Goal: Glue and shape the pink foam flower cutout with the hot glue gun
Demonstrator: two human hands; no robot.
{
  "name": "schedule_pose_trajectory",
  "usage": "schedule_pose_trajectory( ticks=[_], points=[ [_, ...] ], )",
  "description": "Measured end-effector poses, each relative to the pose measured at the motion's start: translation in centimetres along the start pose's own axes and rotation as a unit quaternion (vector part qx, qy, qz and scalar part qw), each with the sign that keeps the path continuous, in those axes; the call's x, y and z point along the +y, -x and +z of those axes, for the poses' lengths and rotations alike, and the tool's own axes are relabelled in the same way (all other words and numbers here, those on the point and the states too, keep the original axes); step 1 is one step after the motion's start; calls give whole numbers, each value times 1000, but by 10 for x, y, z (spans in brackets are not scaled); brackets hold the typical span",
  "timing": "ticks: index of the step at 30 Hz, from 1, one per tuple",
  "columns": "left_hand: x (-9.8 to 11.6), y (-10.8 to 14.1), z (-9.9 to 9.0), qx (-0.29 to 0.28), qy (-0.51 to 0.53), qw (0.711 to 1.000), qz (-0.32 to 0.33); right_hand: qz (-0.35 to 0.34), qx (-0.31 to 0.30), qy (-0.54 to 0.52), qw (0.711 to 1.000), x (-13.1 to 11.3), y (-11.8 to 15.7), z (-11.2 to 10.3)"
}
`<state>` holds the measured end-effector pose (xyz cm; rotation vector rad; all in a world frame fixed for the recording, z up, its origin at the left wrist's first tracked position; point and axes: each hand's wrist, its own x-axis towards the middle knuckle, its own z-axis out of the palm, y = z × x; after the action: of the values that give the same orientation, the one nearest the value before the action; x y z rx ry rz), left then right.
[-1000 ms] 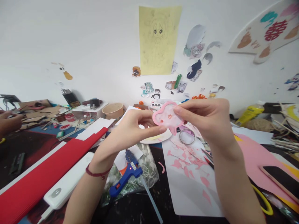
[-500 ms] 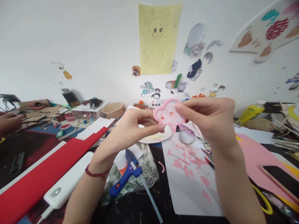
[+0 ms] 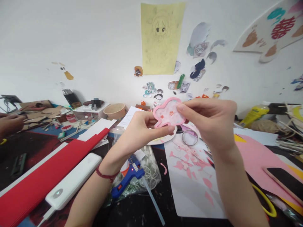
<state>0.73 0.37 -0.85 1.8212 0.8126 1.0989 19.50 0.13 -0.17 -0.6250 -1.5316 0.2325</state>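
Both hands are raised above the desk (image 3: 30,142), and between them we see a pink-rimmed clear shape (image 3: 168,112), lobed like a small cloud and held up near the centre of the view. The left hand (image 3: 142,130) pinches its lower edge, with the fingers curled and the thumb hidden behind the piece. The right hand (image 3: 208,121) pinches its right side, with the fingertips pressed on the face. Two small red flowers (image 3: 171,113) sit on the clear face; we cannot make out how they are fixed. A round paper plate (image 3: 165,139) lies just below the hands, partly hidden by the left hand and the shape. Below the left wrist, which wears a red cord bracelet (image 3: 106,175), we find a blue glue gun (image 3: 129,179) on a clear plastic bag (image 3: 152,171) of white cords, and a white power bank (image 3: 73,181) beside a stack of red paper (image 3: 40,167). Below the right hand lie a roll of clear tape (image 3: 190,137) and a white sheet with pink cutouts (image 3: 191,176). Well to the left of the hands, cut off by the frame edge, is a co-worker's hand (image 3: 10,120).
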Motion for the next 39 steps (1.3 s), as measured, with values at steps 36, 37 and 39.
schedule_pose_trajectory(
  ticks=[36,37,39],
  points=[
    [11,5,-25,-10,-34,999,35,50,-7,-19,999,3,-4,-7],
    [11,4,-24,-8,-36,999,35,52,-7,-16,998,3,-4,-7],
    [11,4,-23,-4,-45,998,37,54,-7,-13,998,3,-4,-6]
  ],
)
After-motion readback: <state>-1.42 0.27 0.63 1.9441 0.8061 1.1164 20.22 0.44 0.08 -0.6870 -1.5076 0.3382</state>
